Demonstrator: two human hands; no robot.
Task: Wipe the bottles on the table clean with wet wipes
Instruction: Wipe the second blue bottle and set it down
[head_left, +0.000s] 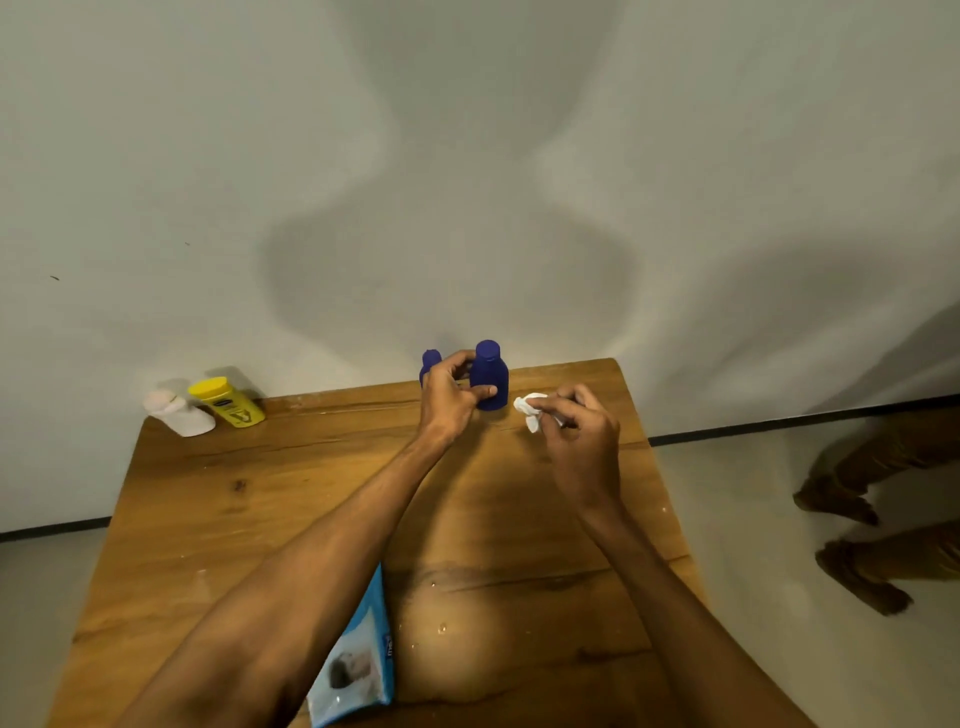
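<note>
At the table's far edge the left hand grips an upright blue bottle, thumb across its front. Just beside it, the right hand pinches a crumpled wet wipe. A yellow bottle and a white bottle stand at the far left corner.

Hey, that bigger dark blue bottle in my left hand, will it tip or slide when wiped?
Probably tips easily: the dark blue bottle stands upright, taller than its base is wide. It may skid too, since droplets show on the wooden table. The left hand holding it should steady it.
</note>
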